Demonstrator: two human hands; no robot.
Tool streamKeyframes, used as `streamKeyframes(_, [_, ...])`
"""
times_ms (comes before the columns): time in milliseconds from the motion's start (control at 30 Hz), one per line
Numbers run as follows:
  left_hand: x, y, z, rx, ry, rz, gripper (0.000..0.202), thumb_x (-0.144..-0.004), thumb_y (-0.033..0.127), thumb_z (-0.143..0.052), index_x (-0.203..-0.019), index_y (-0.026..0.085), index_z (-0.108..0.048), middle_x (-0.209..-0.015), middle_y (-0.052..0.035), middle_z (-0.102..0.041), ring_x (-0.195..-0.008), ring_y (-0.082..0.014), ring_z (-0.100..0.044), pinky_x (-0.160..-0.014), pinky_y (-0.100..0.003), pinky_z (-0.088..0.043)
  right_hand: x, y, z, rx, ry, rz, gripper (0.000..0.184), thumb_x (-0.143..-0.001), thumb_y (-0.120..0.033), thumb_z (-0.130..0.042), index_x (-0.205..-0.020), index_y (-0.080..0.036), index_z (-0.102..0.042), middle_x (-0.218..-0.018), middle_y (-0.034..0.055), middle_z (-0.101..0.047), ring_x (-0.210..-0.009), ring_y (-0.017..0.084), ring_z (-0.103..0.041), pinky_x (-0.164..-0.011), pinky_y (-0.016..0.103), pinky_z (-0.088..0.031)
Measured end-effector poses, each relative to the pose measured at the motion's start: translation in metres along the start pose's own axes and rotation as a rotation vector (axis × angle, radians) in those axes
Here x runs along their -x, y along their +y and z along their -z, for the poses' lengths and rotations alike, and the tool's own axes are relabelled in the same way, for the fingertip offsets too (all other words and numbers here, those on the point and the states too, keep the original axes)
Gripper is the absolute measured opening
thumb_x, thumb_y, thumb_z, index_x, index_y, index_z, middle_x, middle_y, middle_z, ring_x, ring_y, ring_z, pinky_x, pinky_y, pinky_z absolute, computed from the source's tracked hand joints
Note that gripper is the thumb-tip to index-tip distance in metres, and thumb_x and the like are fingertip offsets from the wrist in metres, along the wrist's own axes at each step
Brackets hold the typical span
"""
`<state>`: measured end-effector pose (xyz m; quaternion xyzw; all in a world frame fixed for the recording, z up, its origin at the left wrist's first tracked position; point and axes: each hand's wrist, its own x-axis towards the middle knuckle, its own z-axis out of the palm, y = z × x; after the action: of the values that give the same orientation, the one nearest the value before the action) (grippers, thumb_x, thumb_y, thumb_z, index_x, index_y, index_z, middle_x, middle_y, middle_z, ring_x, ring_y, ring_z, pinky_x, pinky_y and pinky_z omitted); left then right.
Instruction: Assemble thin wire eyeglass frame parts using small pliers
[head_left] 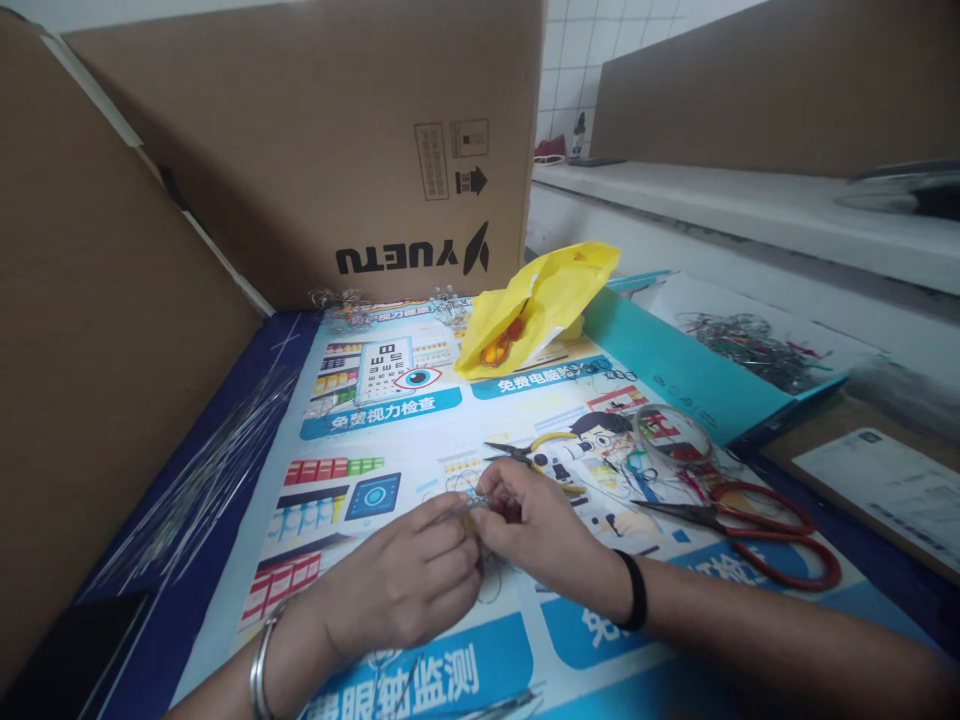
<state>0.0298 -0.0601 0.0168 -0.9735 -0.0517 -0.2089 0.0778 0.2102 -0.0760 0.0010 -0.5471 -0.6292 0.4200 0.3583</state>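
My left hand (412, 575), with a silver bangle at the wrist, pinches a small piece of bent thin wire (474, 512). From the other side my right hand (536, 515), wearing a black wristband, has thumb and finger closed on the same piece. Its exact shape is mostly hidden by my fingers. Just beyond the right hand lie pliers (553, 440) with yellow handles. Red-handled scissors (784, 535) rest to the right, near a clear round ring-shaped item (679, 437) and some loose wire.
A yellow bag (555, 300) with orange pieces lies behind. A teal box (652, 350) at the right holds tangled wire pieces (750, 345). Long thin wires (214, 470) lie on the left. Cardboard panels (315, 130) stand at the back and left. A printed poster (330, 560) covers the table.
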Motion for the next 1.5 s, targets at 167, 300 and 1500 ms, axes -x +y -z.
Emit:
streamKeyframes(167, [0.0,-0.002,0.002,-0.016,-0.053,-0.024,0.014,-0.085,0.01,-0.049,-0.075,0.012,-0.057,-0.073,-0.0018,-0.06,-0.077,-0.014,-0.056,-0.101,-0.044,-0.038,0.0,-0.001,0.0,0.041,0.02,0.02,0.011,-0.07,-0.02,-0.055,-0.077,-0.022,-0.047,-0.059,-0.0055,-0.047,-0.055,0.011,-0.046,-0.051,0.023,-0.032])
streamKeyframes(300, [-0.001,-0.002,0.003,-0.036,-0.055,-0.019,0.016,-0.087,0.009,-0.046,-0.075,0.013,-0.057,-0.073,-0.0011,-0.059,-0.074,-0.013,-0.054,-0.095,-0.042,-0.041,0.0,-0.001,0.001,0.046,0.019,0.015,0.011,-0.069,-0.019,-0.054,-0.076,-0.022,-0.046,-0.057,-0.006,-0.045,-0.054,0.01,-0.045,-0.051,0.022,-0.032])
streamKeyframes(1500, [0.026,-0.009,-0.017,0.143,0.208,0.316,0.025,-0.08,0.0,-0.051,-0.101,0.014,-0.056,-0.093,-0.0078,-0.067,-0.084,-0.0168,-0.059,-0.074,-0.031,-0.047,-0.01,0.014,0.015,-0.428,0.0,-0.049,0.023,-0.084,-0.035,-0.047,-0.078,-0.016,-0.056,-0.066,-0.0011,-0.056,-0.047,0.006,-0.04,-0.046,0.02,-0.03])
